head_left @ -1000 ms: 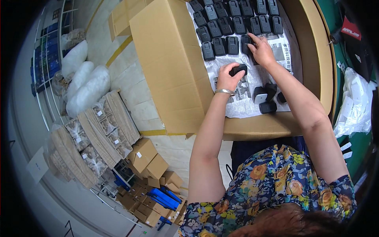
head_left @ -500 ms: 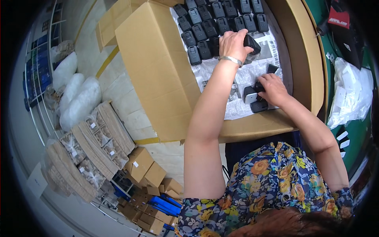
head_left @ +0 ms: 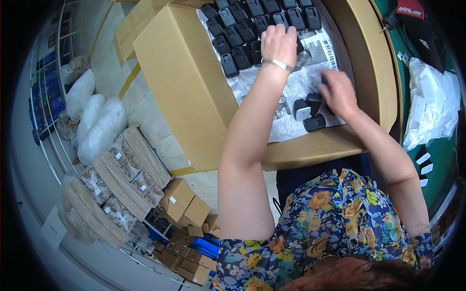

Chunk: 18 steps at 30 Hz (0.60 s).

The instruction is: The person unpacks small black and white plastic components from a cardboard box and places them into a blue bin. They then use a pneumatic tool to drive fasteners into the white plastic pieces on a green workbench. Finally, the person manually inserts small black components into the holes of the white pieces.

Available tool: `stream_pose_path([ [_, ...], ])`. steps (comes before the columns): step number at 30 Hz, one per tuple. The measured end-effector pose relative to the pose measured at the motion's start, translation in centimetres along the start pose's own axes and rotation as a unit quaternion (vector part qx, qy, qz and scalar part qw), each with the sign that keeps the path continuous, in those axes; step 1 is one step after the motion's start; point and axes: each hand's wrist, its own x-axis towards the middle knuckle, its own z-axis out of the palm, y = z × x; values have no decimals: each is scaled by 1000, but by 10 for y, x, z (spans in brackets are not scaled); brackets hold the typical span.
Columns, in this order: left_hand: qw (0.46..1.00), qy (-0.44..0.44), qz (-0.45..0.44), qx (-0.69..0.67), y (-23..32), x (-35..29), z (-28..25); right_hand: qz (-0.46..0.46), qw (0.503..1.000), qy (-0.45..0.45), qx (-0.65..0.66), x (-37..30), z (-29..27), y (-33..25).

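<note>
My left hand (head_left: 279, 46) is closed over a black plastic device (head_left: 299, 47) at the near end of the rows. Only the device's right side shows past my fingers. Rows of similar black devices (head_left: 232, 36), each with a recessed panel, lie on printed newspaper (head_left: 286, 133) inside a cardboard carton. My right hand (head_left: 340, 92) is lifted over the newspaper at the right, its fingers curled and smeared by motion. Something dark shows by its fingertips, too blurred to name. Just left of it a few loose black pieces (head_left: 314, 123) lie together, one with a pale face (head_left: 303, 113).
The carton's wall (head_left: 374, 63) rises on the right, and its flap (head_left: 182, 72) spreads left. On the green surface at the right lie a clear bag of white pieces (head_left: 431, 104) and a dark box with a red end (head_left: 421, 34). Bagged goods and smaller cartons (head_left: 182, 199) stand lower left.
My left hand has shifted slightly left and up, bringing its black device to the rows. My right hand has risen from the loose black pieces, uncovering them. The view has shifted slightly.
</note>
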Motion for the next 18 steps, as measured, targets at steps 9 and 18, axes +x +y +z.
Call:
stream_pose_path([
  [9,930,-319,-121,-140,53,-113,-4,327,942,-71,31,6,22,29],
  [18,946,-285,-39,-147,43,-133,19,224,907,22,355,61,11,24],
])
